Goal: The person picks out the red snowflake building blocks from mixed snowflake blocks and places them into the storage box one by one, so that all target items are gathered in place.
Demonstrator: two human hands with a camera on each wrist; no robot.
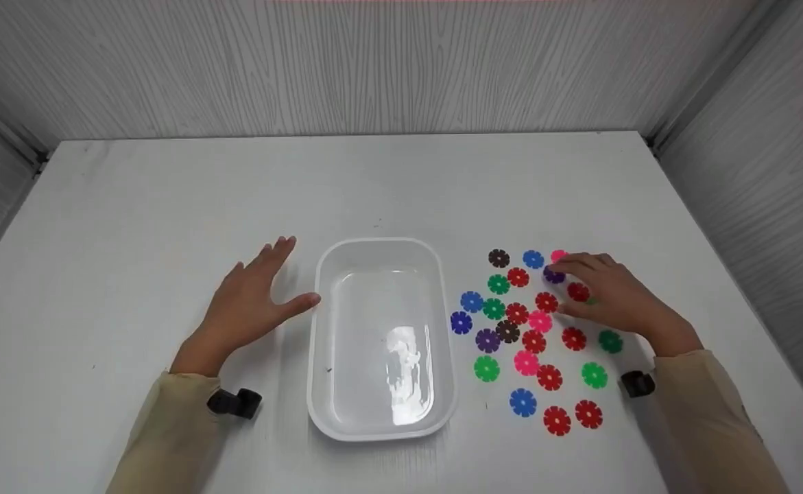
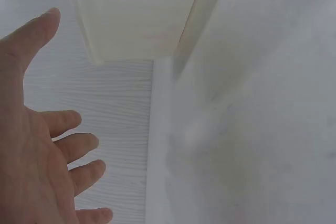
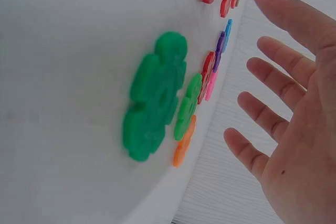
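Note:
Beside the left rim of a white plastic tray (image 1: 382, 436) hovers my left hand (image 1: 247, 305), fingers spread and thumb near the rim. The left wrist view shows that hand (image 2: 39, 145) holding nothing, with the tray's outer wall (image 2: 134, 19) above it. My right hand (image 1: 614, 295) is over the right side of a scatter of flower-shaped plastic discs, such as a purple one (image 1: 554, 275) by its fingertips. In the right wrist view the right hand (image 3: 294, 98) has loosely bent fingers with nothing between them. A dark green disc (image 3: 156, 98) and an orange disc (image 3: 185, 141) lie nearby.
Several red, blue, pink, brown and green discs lie flat right of the tray, among them a red disc (image 1: 557, 420) nearest the front. The white table (image 1: 134, 206) ends at a wood-grain panel (image 1: 346, 68). Black wrist devices (image 1: 235, 403) sit by both sleeves.

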